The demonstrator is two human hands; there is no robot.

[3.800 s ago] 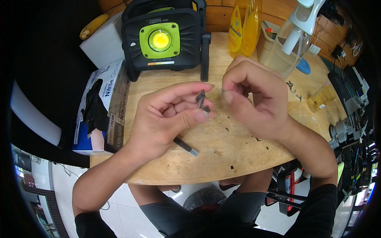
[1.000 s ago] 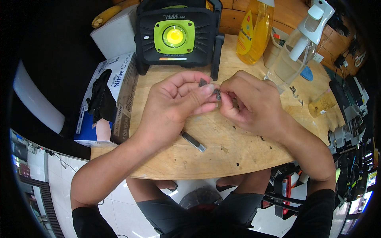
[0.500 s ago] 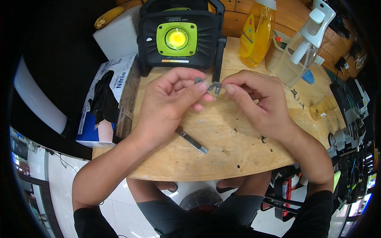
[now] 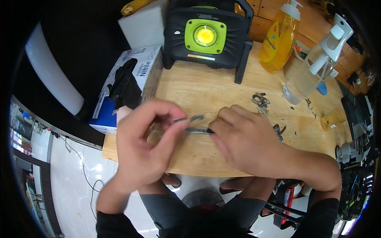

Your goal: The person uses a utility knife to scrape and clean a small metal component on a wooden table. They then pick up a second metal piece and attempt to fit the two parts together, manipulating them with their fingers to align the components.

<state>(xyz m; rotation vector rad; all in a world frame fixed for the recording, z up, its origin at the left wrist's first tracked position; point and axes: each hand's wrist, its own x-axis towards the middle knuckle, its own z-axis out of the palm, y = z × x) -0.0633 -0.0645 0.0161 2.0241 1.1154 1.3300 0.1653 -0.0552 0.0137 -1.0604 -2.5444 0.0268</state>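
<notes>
— Since the last frame, what shifts?
— Your right grip (image 4: 248, 144) leaves its spot by the left fingertips and comes down over the slim metal tool (image 4: 196, 130), which lay bare on the worktop (image 4: 190, 160) half a second ago.
— How does it hold?
— You have its fingers curled closed over the tool's dark end, and the silvery length points toward your other hand. You can't tell whether the tool touches the wood.
— And your left grip (image 4: 149, 142)?
— Its thumb and forefinger are nearly together on a small grey piece (image 4: 196, 118), which juts past the fingertips, just above the tool. Blur hides its exact shape.
— What lies around you?
— Beyond your right knuckles sits a cluster of grey scraps (image 4: 260, 101). Behind your left hand stands a glove box (image 4: 151, 65); at the back, a lit work lamp (image 4: 204, 37) faces you, with a pump bottle (image 4: 279, 37) of yellow liquid to its right.
</notes>
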